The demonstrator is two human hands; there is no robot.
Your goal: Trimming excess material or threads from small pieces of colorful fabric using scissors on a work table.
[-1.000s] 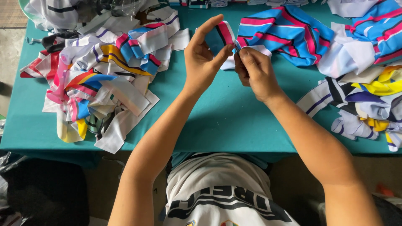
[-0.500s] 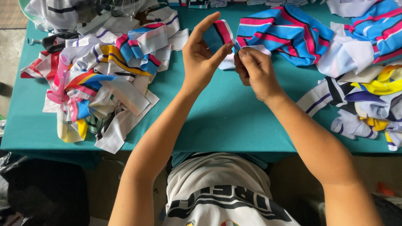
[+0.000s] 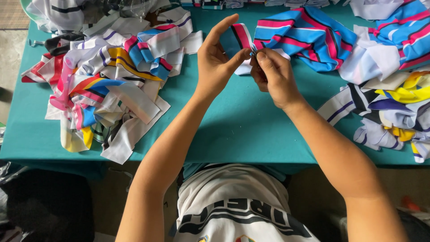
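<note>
Both my hands meet above the middle of a teal table (image 3: 233, 130). My left hand (image 3: 216, 62) pinches a small striped fabric strip (image 3: 241, 38), pink, blue, black and white, between thumb and fingers. My right hand (image 3: 271, 76) grips the same strip at its right end, fingers curled tight. The strip is held up a little off the table, in front of a larger blue and pink striped cloth (image 3: 304, 38). Part of the strip is hidden behind my fingers.
A heap of mixed coloured fabric strips (image 3: 107, 85) lies at the left. Another pile of white, yellow and purple pieces (image 3: 389, 107) lies at the right. White cloth (image 3: 58, 11) sits at the far left corner. The near table edge runs just above my torso.
My hands have stayed in nearly the same place. The fingers have shifted slightly on the strip.
</note>
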